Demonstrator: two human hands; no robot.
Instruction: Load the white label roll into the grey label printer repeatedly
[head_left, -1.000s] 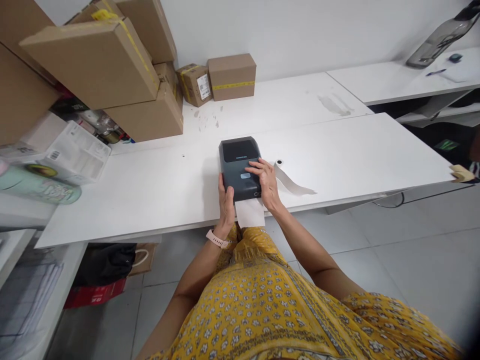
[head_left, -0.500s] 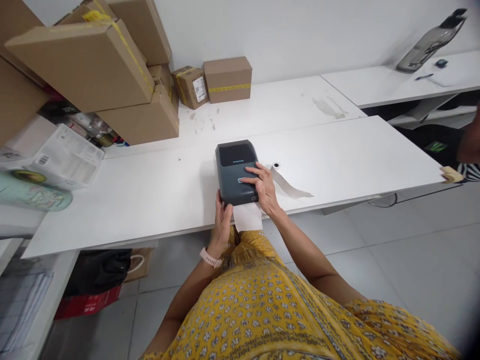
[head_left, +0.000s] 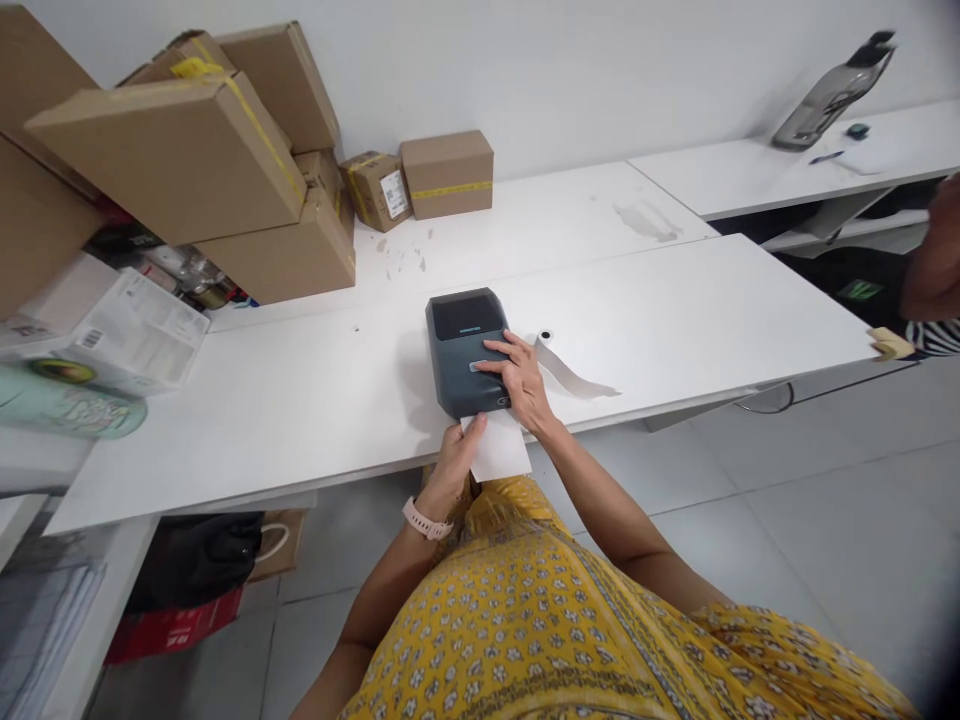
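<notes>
A dark grey-blue label printer (head_left: 456,365) sits near the front edge of the white table. White paper (head_left: 500,446) sticks out of its near end and hangs past the table edge. My left hand (head_left: 455,457) pinches the left side of this paper, close to where it comes out, thumb on top. Resting on the printer's right side is my right hand (head_left: 523,381), its fingers apart and spread over the top, one fingertip at a small light button. Beside the printer on the right lies a small paper roll (head_left: 545,337) with a strip unrolled from it.
Stacked cardboard boxes (head_left: 180,160) stand at the left, with two smaller boxes by the wall. A white carton (head_left: 142,330) and a mint-green bottle (head_left: 90,402) lie at far left. A clear bottle (head_left: 821,105) stands far right, where part of another person (head_left: 930,260) shows.
My left hand has moved from the printer's lower left side onto the paper. More of the paper now shows out of the printer. My right hand stays on the printer.
</notes>
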